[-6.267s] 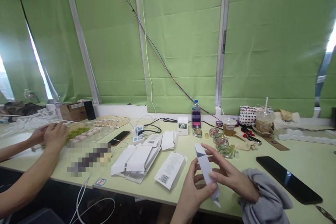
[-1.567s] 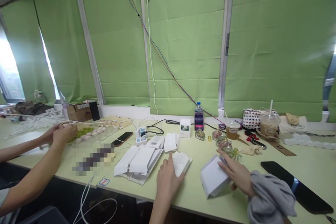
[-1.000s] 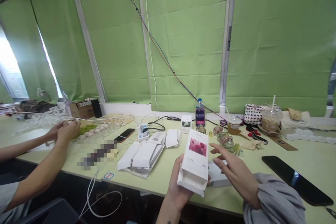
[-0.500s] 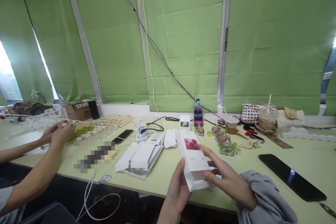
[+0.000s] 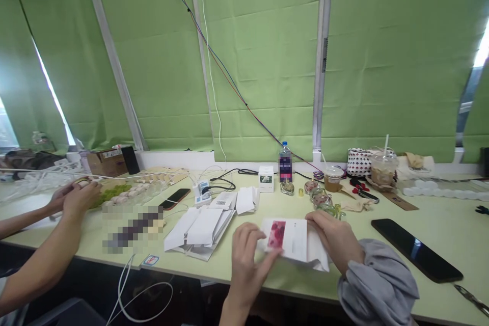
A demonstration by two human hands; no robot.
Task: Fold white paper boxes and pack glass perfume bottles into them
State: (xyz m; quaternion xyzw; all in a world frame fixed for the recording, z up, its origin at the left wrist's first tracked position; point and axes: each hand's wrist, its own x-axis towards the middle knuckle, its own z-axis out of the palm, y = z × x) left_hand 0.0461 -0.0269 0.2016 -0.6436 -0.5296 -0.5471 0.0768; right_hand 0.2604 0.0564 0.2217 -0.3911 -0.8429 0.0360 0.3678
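Note:
A white paper carton (image 5: pixel 296 239) with a pink-red flower picture lies sideways above the table's front edge, between my two hands. My left hand (image 5: pixel 246 257) grips its left end, thumb at the lower edge near the picture and fingers curled at the top. At the right end, my right hand (image 5: pixel 338 239) has hold of the upper corner; a loose flap slants down below it. Flattened white cartons (image 5: pixel 202 226) lie piled to the left, with another small white carton (image 5: pixel 246 199) behind. Farther back stands a formed white box (image 5: pixel 266 179). Small glass bottles (image 5: pixel 319 196) sit beyond my right hand.
A black phone (image 5: pixel 416 249) lies at the right, with a cup of brown drink (image 5: pixel 333 178) and a bottle with a blue cap (image 5: pixel 284 163) at the back. A power strip (image 5: pixel 202 193) with cables stands left of centre. A co-worker's hands (image 5: pixel 78 196) work at far left.
The carton has turned from upright to sideways. My left hand has risen to its left end, and my right hand has shifted to its upper right corner. The view has shifted slightly.

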